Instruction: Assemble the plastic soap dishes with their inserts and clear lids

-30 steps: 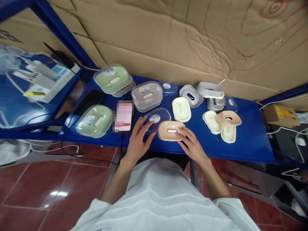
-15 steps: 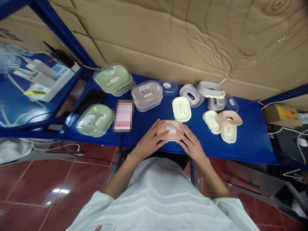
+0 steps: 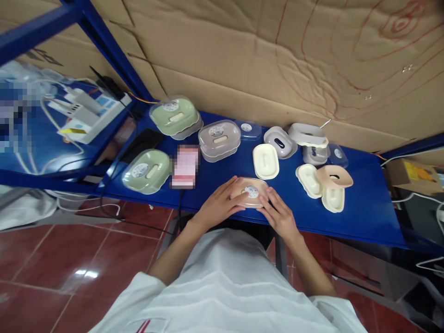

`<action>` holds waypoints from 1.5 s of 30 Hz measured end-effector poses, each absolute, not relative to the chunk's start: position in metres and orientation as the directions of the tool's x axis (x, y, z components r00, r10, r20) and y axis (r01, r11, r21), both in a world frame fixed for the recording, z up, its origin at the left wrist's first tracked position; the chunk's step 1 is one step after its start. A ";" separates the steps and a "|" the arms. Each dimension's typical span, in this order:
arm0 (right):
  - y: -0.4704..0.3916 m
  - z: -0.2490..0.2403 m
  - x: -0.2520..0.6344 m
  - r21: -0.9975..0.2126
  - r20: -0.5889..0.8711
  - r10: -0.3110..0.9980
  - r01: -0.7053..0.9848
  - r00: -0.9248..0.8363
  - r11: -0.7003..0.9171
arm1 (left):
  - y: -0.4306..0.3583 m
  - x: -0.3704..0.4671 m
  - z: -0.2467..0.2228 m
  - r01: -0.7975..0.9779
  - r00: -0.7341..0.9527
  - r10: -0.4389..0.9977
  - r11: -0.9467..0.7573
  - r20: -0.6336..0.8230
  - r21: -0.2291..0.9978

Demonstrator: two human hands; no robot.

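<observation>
Close in front of me, at the front of the blue table, lies a peach soap box (image 3: 239,188) under a clear lid with a round white sticker. My left hand (image 3: 222,201) grips its left end, with the thumb reaching over the lid toward the sticker. On the right end my right hand (image 3: 279,212) holds the same box, fingers bent along its edge. Together the hands cover both ends. Just behind the box lies a cream oval tray (image 3: 265,162).
Green lidded boxes (image 3: 147,171) and a grey lidded box (image 3: 219,141) stand left, near a blurred phone (image 3: 185,166). To the right are grey shells (image 3: 280,142), cream trays (image 3: 333,200), a peach shell (image 3: 335,176) and clear lids (image 3: 250,131). Cardboard (image 3: 222,60) walls the back.
The whole view has shifted a little, so the table's things sit further right. My right fingers have drawn closer together at the box's right end. Both hands stay on the box.
</observation>
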State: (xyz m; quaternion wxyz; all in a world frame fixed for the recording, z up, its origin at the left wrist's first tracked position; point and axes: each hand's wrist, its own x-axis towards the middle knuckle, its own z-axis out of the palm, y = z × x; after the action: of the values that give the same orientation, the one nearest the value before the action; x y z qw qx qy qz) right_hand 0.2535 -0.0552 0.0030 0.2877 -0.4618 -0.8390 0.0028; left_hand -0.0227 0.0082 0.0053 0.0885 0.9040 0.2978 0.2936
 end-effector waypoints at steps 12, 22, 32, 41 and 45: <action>-0.060 0.002 0.253 -0.196 0.533 0.732 0.780 -0.424 0.594 | 0.008 -0.021 0.003 0.423 0.604 0.618 -0.783 0.503 0.455; -0.064 -0.001 0.257 -0.187 0.509 0.723 0.760 -0.467 0.622 | 0.008 -0.023 0.002 0.425 0.635 0.665 -0.726 0.394 0.541; -0.050 0.011 0.248 -0.317 0.341 0.806 0.748 -0.484 0.583 | 0.008 -0.023 0.001 0.403 0.653 0.652 -0.729 0.384 0.553; -0.053 0.011 0.250 -0.332 0.355 0.801 0.736 -0.481 0.589 | 0.007 -0.025 0.007 0.422 0.623 0.714 -0.651 0.320 0.631; -0.046 0.016 0.252 -0.369 0.311 0.794 0.704 -0.522 0.607 | 0.008 -0.025 0.011 0.454 0.627 0.732 -0.622 0.267 0.638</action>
State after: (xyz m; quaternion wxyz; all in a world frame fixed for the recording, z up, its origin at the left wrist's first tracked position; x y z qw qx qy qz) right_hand 0.2524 -0.0460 0.0161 0.2287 -0.4320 -0.8667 0.0991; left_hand -0.0255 0.0079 0.0108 0.2659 0.8619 0.3440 0.2611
